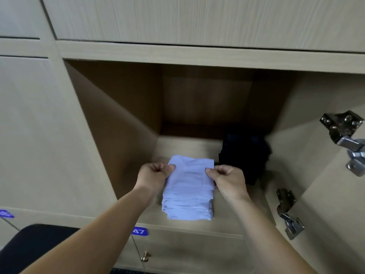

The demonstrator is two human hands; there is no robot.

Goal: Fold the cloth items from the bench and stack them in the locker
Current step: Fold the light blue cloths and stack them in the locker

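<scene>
A stack of folded pale lilac cloths sits on the floor of the open locker, near its front edge. My left hand pinches the left side of the top cloth. My right hand pinches its right side. Both hands reach inside the locker with fingers curled on the fabric. A dark folded pile lies at the back right, just beyond my right hand.
The locker door stands open at the right with two metal hinges on it. Below is a closed locker labelled 47 with a brass knob. A dark padded bench edge shows at bottom left.
</scene>
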